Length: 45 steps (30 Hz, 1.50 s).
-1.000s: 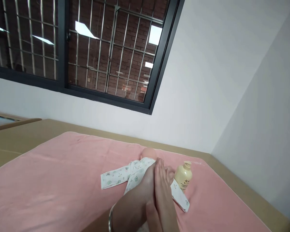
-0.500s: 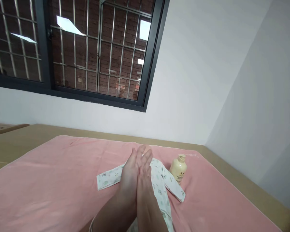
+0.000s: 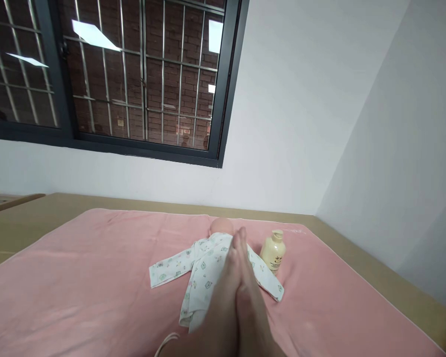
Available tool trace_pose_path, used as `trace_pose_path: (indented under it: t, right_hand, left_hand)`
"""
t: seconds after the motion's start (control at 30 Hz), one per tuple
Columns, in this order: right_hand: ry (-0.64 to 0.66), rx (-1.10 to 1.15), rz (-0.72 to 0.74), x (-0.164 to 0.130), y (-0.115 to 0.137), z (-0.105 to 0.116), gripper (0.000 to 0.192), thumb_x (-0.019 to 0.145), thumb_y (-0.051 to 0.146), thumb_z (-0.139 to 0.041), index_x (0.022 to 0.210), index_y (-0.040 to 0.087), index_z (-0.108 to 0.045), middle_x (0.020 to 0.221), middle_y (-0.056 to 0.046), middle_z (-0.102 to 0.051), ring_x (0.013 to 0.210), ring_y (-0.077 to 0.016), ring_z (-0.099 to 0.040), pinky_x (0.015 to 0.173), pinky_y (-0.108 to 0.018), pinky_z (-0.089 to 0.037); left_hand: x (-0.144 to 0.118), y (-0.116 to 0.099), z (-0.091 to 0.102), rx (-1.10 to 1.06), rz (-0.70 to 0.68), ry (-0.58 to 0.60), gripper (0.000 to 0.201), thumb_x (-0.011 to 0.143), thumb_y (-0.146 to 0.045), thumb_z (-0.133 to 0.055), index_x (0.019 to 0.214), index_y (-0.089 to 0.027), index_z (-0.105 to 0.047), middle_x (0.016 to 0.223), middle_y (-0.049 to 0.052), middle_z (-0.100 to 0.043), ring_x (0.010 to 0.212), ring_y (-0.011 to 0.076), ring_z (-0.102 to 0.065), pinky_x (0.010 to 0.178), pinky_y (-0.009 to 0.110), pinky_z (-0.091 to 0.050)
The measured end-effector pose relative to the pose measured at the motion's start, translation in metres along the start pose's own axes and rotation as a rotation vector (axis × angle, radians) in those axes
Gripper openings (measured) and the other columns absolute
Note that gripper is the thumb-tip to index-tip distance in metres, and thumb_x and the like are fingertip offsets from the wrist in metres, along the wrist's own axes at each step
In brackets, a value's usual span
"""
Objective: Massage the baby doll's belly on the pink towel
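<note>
My left hand and my right hand are pressed palm to palm in front of me. Their fingers are stretched out and point away from me, with no object seen between them. Beneath and beyond them lies a baby doll in a white printed top, its sleeves spread to both sides. My hands hide part of the doll's body and its lower end. Close to the right sleeve is a cream-coloured bottle with dark lettering, touching neither hand.
A pink blanket covers much of the wooden table. Behind it rises a white wall with a dark-framed barred window. A wooden edge shows at the far left.
My joined hands have shifted to the right and lower, their palms sliding against each other. More of the doll's head and top now shows. The bottle stays in place beside the doll.
</note>
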State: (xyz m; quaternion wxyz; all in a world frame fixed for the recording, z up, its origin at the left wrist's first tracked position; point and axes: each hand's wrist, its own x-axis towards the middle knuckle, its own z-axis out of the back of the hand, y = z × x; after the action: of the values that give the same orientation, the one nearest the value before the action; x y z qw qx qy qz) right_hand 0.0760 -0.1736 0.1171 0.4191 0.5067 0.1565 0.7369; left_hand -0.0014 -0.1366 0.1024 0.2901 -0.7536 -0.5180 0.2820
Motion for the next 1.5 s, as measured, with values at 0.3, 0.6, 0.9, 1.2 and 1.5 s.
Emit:
trace_pose_path:
  t: [0.3, 0.6, 0.9, 1.2, 1.5]
  right_hand:
    - [-0.074, 0.136, -0.099, 0.056, -0.069, -0.012, 0.066, 0.102, 0.057, -0.021, 0.154, 0.018, -0.027, 0.156, -0.006, -0.028, 0.144, -0.0217, -0.022, 0.119, -0.043, -0.022]
    - [0.25, -0.621, -0.317, 0.075, -0.171, -0.025, 0.047, 0.095, 0.025, -0.04, 0.136, 0.009, -0.054, 0.146, -0.016, -0.043, 0.14, -0.0307, -0.031, 0.116, -0.05, -0.018]
    - [0.222, -0.795, -0.269, 0.067, -0.155, -0.023, 0.038, 0.096, 0.024, -0.035, 0.103, 0.018, -0.071, 0.121, -0.012, -0.064, 0.117, -0.0273, -0.054, 0.107, -0.039, -0.03]
    - [0.344, -0.739, -0.164, 0.071, -0.162, -0.025, 0.044, 0.097, 0.027, -0.039, 0.135, 0.015, -0.056, 0.143, -0.013, -0.048, 0.135, -0.0279, -0.039, 0.114, -0.043, -0.018]
    - [0.333, -0.709, -0.243, 0.078, -0.169, -0.019, 0.047, 0.1, 0.032, -0.035, 0.137, 0.011, -0.052, 0.145, -0.015, -0.045, 0.138, -0.0284, -0.033, 0.113, -0.046, -0.022]
  left_hand:
    - [0.069, 0.01, 0.02, 0.634, -1.033, -0.071, 0.05, 0.096, -0.049, -0.04, 0.137, -0.022, -0.049, 0.156, 0.008, -0.035, 0.148, 0.0284, -0.023, 0.121, 0.049, -0.02]
    - [0.152, 0.042, 0.084, 0.771, -0.7, -0.455, 0.056, 0.097, -0.041, -0.038, 0.146, -0.017, -0.029, 0.154, 0.016, -0.033, 0.145, 0.0258, -0.027, 0.119, 0.047, -0.025]
    - [0.15, 0.044, 0.088, 0.926, -0.708, -0.421, 0.038, 0.095, -0.036, -0.037, 0.125, -0.018, -0.054, 0.13, 0.013, -0.06, 0.123, 0.025, -0.054, 0.106, 0.044, -0.041]
    - [0.149, 0.044, 0.085, 1.179, -0.753, -0.415, 0.038, 0.094, -0.032, -0.034, 0.108, -0.017, -0.065, 0.119, 0.012, -0.067, 0.116, 0.0264, -0.057, 0.107, 0.046, -0.038]
    - [0.149, 0.046, 0.085, 1.198, -0.797, -0.44, 0.036, 0.094, -0.029, -0.035, 0.107, -0.018, -0.066, 0.117, 0.01, -0.068, 0.114, 0.0253, -0.058, 0.105, 0.044, -0.04]
